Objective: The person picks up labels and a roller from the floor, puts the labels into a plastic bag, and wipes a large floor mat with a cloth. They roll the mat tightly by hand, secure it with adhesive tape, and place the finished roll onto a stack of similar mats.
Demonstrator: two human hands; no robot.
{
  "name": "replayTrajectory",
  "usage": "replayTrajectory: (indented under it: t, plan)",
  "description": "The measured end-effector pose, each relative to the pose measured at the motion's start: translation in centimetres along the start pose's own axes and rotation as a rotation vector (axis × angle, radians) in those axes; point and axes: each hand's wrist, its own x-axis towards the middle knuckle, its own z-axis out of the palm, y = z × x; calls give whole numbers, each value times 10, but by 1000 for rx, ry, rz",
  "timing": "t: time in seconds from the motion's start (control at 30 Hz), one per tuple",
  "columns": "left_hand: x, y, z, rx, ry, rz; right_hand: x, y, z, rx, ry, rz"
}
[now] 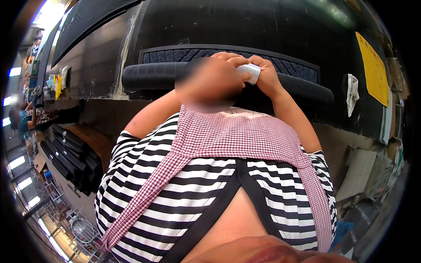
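A rolled black mat [151, 75] lies along the near edge of the black table, its smooth dark backing outward. Behind it, the flat strip of a dark blue-grey mat [175, 56] shows a ribbed pattern and a black border. My right hand [267, 75] is closed round a small whitish roll, seemingly tape [251, 72], above the rolled mat. Close against it on the left, my left hand [232, 59] has its fingers curled at the top of the roll of mat. A blurred patch covers much of that hand, so what it grips is hidden.
On the right lie a white cloth [352, 94] and a yellow sheet [372, 70]. Stacked black mats [72, 158] stand at lower left, near a fan [83, 229]. A person [26, 118] works at the far left. Yellow items [58, 87] lie on the table's left part.
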Motion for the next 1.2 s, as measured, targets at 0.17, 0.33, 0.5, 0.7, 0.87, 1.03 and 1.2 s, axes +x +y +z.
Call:
replayTrajectory:
  t: [0.17,0.33,0.5,0.7,0.87,1.03,1.2]
  plan:
    - [21,-15,-3,-287,-185,-58,2,-1,5,-362,0,-279]
    - [63,-58,21,-375,-359,-562,-40,-1,24,-689,225,-475]
    - [35,-114,91,-338,-581,-615,-75,6,45,-932,161,-398]
    - [33,-132,86,151,-387,-705,-72,2,43,-1025,85,-291]
    - [19,-155,82,217,-559,-647,-66,3,40,-1035,102,-329]
    - [7,-115,36,211,-308,-265,-57,4,41,-1025,130,-402]
    - [-50,-52,23,73,-112,-41,-58,11,42,-1011,144,-393]
